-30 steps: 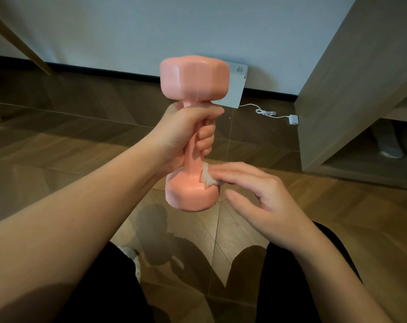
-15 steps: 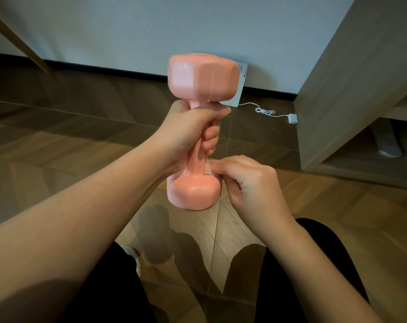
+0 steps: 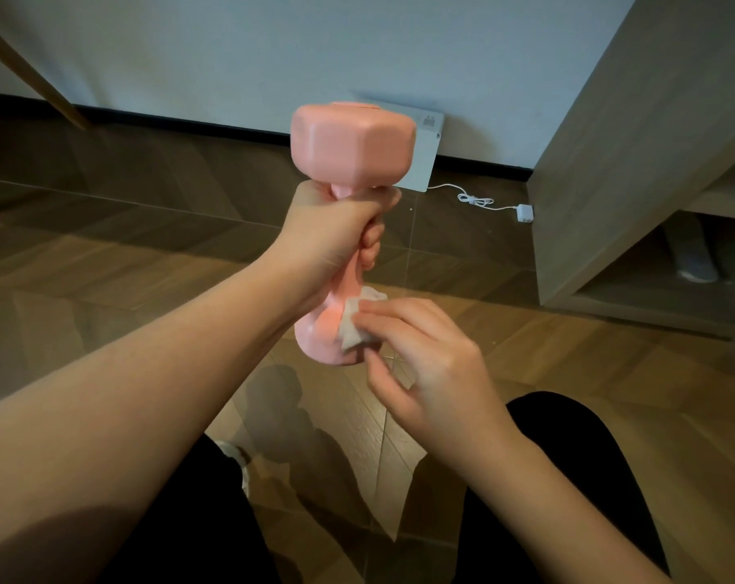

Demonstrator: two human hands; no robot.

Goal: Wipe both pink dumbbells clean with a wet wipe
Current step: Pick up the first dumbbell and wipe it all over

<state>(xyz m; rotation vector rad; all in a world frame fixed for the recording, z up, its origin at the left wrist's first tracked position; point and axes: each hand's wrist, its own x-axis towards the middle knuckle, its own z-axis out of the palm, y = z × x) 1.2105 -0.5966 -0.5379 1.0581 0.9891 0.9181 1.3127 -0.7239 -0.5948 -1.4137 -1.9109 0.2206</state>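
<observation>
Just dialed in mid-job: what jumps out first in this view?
A pink dumbbell held upright in the centre of the view, the left hand wrapped around its handle. At its lower head, the right hand presses a white wet wipe against the pink surface. Behind, a flat white device leans on the wall, its white cable trailing over the wood floor.

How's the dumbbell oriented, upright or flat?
Roughly upright: the pink dumbbell has one head above the left hand, the other below, against the wet wipe.
</observation>
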